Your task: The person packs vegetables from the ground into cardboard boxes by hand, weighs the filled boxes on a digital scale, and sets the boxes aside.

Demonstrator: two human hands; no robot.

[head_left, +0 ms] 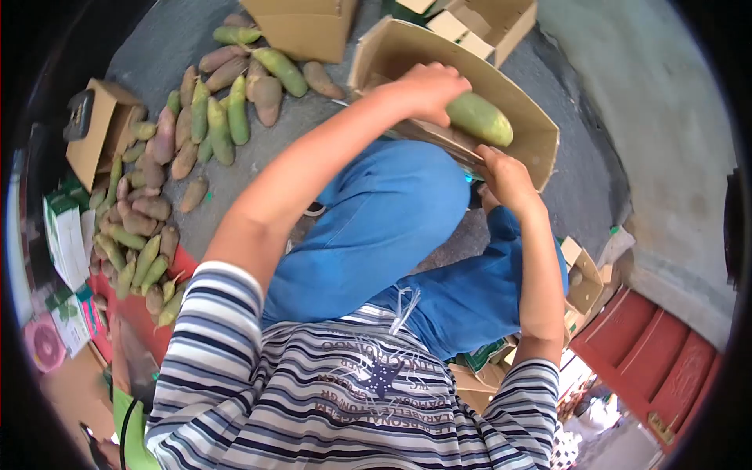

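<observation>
A long green radish (479, 119), paler toward its rounded end, lies tilted within the open cardboard box (517, 82) in front of my knees. My left hand (432, 92) is closed around its upper end, the fingers reaching over the top. The box's near wall is in the grip of my right hand (507, 178), its fingers curled over the rim close to the radish's tip. The bottom of the box is mostly hidden from me.
Many green radishes (220, 129) and brownish, earthy roots (268, 100) lie on the floor to my left. A closed-looking carton (305, 27) stands ahead, with another open box (501, 19) beyond. A person's green sleeve (129, 423) shows at lower left; a red door (650, 360) is at right.
</observation>
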